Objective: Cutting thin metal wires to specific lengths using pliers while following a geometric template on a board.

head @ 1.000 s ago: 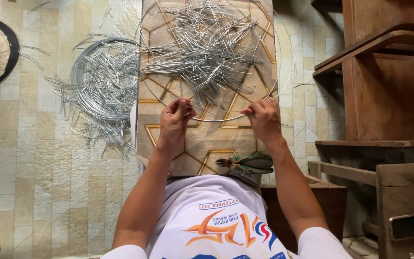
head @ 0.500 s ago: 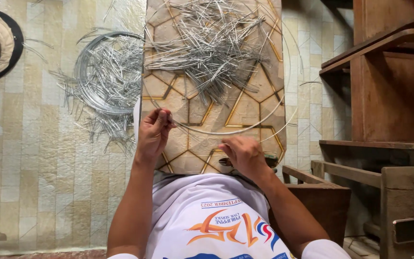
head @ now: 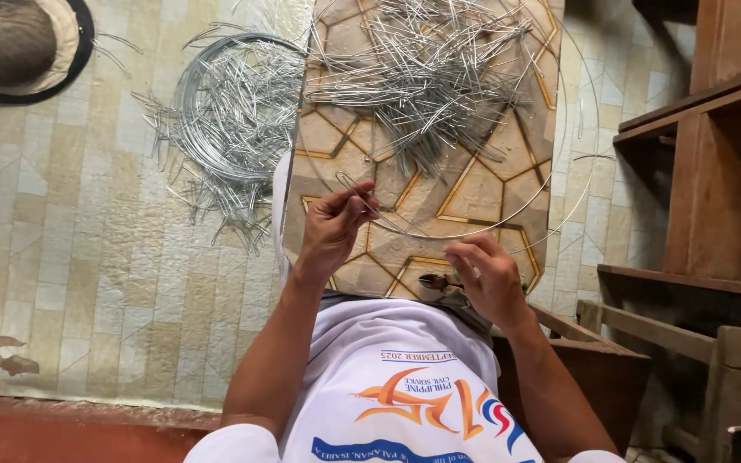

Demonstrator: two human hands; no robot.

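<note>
Over the board (head: 482, 193), right hand (head: 489, 279) dropped (left hand (head: 334, 225) raised).

No packages, signs or screens show in this view. The nearest thing to a label is the printed emblem (head: 426, 403) on the front of the person's white shirt (head: 362, 360): an orange, red and blue swirl with small lettering above it and what may be a blue band below.

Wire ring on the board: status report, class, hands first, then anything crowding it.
Left hand pinching wire ring near its looped end. Right hand open, low by pliers. Pile of cut wires crowds board beyond.
</note>
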